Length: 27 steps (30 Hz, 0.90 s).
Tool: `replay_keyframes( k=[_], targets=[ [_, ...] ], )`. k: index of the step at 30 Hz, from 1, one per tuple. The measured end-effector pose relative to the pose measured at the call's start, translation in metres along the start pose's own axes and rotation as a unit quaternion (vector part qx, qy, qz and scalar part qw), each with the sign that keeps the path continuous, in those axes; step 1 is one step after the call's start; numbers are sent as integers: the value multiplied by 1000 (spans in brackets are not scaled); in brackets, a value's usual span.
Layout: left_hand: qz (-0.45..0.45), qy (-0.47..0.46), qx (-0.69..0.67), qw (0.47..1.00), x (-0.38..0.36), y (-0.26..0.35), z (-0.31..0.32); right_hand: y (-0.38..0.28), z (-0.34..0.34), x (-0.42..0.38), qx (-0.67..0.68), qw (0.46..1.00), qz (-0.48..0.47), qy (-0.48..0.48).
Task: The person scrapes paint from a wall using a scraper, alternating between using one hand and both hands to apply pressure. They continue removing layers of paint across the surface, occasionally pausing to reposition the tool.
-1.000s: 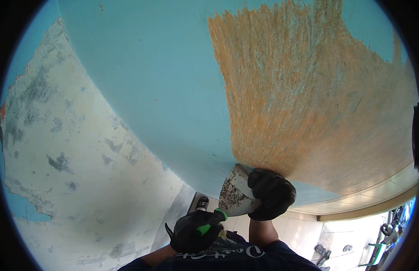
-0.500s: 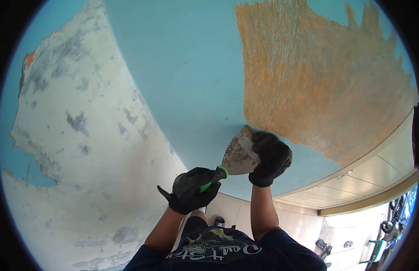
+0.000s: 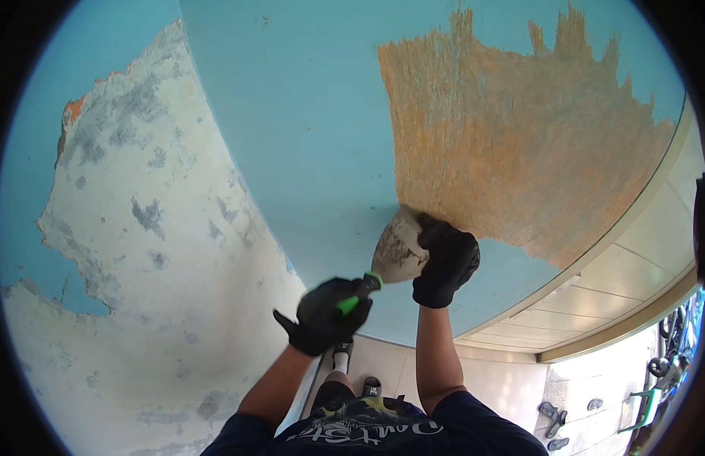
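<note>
A scraper (image 3: 398, 247) with a wide, stained metal blade and a green and black handle lies against the blue wall (image 3: 314, 137). My left hand (image 3: 330, 315), in a black glove, is wrapped round its handle, thumb sticking out to the left. My right hand (image 3: 447, 262), also black-gloved, grips the right side of the blade with its fingers bent over it. The blade's upper edge is at the lower left corner of a rough orange-brown patch (image 3: 512, 137). Parts of the blade are hidden under my right fingers.
To the left is a whitish, grey-spotted wall area (image 3: 177, 266) with broken blue paint edges. A curved beige ledge (image 3: 619, 323) runs along the lower right. Sandals (image 3: 552, 418) and a green-framed object (image 3: 643, 410) are on the floor at the lower right.
The view has shifted, so the wall patches appear lower, and more of my feet shows. Both hands still hold the scraper, its blade staying near the patch's lower left corner.
</note>
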<state>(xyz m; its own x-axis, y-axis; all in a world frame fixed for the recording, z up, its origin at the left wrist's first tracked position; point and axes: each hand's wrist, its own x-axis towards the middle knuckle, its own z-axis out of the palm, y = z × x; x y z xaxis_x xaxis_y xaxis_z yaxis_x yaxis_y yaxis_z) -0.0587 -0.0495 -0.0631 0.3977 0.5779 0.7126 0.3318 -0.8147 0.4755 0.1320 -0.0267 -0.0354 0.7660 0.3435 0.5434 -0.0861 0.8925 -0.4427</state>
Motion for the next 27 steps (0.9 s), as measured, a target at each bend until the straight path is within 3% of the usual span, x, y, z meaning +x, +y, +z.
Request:
replay_keyframes(
  k=[2,9,17,24,27],
  targets=[
    [-19,36,-34,999,-22,15,8,-2,-23,2,39,988,68,-130],
    [-55,54,-60,995,-34,22,25,1,-26,4,121,981,94,-122],
    [-21,40,-50,998,-16,14,13,1,-24,3,103,986,85,-103],
    [-44,11,-87,995,-12,7,8,7,-25,2,97,987,56,-117],
    [-37,-14,-50,998,5,-2,2,16,-25,-1,36,992,30,-118]
  ],
)
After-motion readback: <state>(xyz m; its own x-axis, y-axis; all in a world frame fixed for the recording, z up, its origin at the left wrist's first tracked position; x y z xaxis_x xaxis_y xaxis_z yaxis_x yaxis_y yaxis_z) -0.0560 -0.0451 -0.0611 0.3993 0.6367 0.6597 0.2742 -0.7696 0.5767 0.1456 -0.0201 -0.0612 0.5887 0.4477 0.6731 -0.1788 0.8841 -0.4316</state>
